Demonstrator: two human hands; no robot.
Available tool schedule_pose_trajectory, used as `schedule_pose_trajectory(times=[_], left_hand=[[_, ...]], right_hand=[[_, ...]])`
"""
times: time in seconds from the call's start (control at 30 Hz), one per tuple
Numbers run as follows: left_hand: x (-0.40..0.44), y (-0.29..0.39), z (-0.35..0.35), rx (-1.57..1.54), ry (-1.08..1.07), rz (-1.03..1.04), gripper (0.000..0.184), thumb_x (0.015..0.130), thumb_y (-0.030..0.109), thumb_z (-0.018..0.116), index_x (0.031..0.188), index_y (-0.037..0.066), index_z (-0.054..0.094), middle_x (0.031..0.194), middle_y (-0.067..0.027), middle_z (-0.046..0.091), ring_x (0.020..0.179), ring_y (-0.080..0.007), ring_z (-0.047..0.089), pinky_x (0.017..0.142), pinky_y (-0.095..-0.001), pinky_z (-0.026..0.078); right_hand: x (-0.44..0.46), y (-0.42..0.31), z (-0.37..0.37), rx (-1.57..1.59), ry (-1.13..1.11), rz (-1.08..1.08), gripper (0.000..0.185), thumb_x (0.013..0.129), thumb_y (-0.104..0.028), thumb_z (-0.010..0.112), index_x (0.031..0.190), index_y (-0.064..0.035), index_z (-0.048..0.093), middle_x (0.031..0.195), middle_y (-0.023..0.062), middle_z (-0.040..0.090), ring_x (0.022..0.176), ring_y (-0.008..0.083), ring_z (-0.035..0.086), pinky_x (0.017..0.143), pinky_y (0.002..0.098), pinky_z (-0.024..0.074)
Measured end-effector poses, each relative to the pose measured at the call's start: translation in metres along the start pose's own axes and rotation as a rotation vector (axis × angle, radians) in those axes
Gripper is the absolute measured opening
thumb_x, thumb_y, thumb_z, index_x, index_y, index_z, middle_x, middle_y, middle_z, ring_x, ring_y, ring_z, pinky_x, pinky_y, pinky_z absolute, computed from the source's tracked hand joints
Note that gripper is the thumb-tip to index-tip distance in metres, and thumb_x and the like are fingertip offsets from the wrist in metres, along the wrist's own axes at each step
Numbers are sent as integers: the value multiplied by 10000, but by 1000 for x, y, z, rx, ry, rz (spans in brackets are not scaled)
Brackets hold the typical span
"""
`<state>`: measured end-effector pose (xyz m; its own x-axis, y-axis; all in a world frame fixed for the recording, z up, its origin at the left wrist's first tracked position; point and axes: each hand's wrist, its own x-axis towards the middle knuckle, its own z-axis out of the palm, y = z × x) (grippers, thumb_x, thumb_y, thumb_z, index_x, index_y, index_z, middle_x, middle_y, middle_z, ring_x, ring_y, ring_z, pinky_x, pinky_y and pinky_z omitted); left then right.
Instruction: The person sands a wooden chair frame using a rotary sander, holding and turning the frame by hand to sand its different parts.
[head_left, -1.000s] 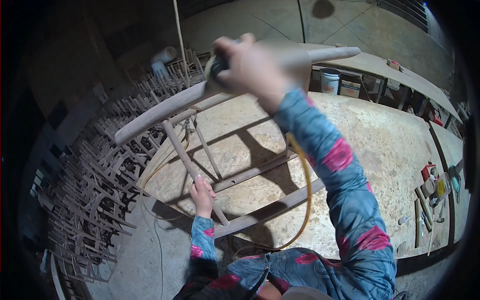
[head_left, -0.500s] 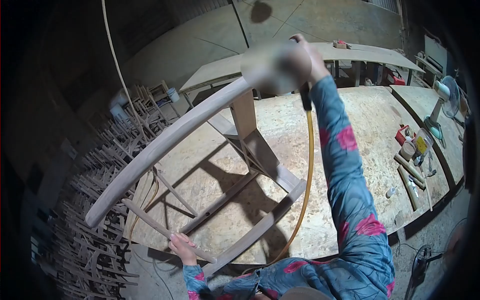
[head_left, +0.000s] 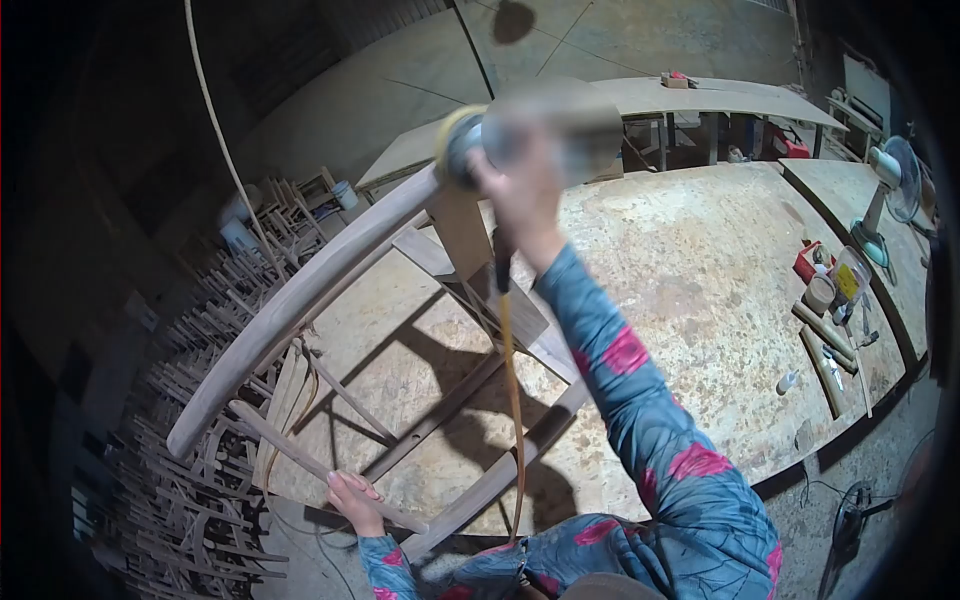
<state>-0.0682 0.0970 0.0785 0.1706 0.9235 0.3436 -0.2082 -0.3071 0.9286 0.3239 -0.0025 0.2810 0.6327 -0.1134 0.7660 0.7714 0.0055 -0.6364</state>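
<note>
A wooden chair frame (head_left: 300,308) lies tilted on the workbench, its long curved top rail slanting up to the right. My left hand (head_left: 354,500) is closed around a thin curved wooden bar of the frame, near the bench's front edge. In my right hand (head_left: 530,195) is a round air sander (head_left: 462,150), its pad at the upper end of the top rail. Part of this hand and tool is blurred. A yellow-brown air hose (head_left: 513,390) drops from the sander toward my body. Below the sander is a flat wooden back panel (head_left: 460,235).
On the workbench (head_left: 680,270), at right, sit a red box (head_left: 808,262), a clear tub (head_left: 850,275), wooden pieces (head_left: 822,372) and a small bottle (head_left: 787,382). A fan (head_left: 872,240) stands beyond. Many chair parts (head_left: 200,500) are piled at left.
My right hand and the sander have moved left and slightly down along the top rail, bringing the hose along. The frame has shifted slightly; my left hand keeps its hold.
</note>
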Motion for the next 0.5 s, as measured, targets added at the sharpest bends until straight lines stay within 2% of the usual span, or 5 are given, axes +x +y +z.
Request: schedule_pose_trajectory(times=[0.1,0.2,0.3,0.4,0.5], left_hand=[[-1,2,3,-31,-9,-5,533,980,515,357,622,121,363,480,-24,368,347,-119,386,319,-243,317],[-1,1,1,-58,-24,-22,536,977,512,374,619,114,362,492,-27,368,349,-122,388,322,-248,321],[-2,-3,-1,-66,-18,-37,538,974,518,379,619,115,362,502,-26,368,350,-120,386,323,-247,321],[-4,0,3,-25,19,-21,535,972,529,373,624,123,363,505,-19,368,351,-115,382,319,-240,318],[-2,-2,0,-13,69,-12,539,966,539,384,623,124,365,509,-16,371,363,-112,386,326,-236,315]], right_hand=[[75,60,-10,-176,-13,163,526,736,-376,669,1200,-172,529,1051,216,591,956,394,607,831,448,507],[108,69,-24,-249,-69,183,542,724,-380,659,1190,-134,536,1013,235,627,971,393,610,847,449,499],[81,48,-24,-184,-99,108,530,724,-396,657,1173,-135,552,1003,234,631,989,371,601,818,426,505],[8,31,0,-34,-3,-42,468,770,-331,692,1186,-236,500,1072,178,473,898,375,601,774,438,524],[-34,1,1,102,-62,-212,470,758,-280,714,1172,-259,492,1118,197,448,878,416,612,724,459,553]])
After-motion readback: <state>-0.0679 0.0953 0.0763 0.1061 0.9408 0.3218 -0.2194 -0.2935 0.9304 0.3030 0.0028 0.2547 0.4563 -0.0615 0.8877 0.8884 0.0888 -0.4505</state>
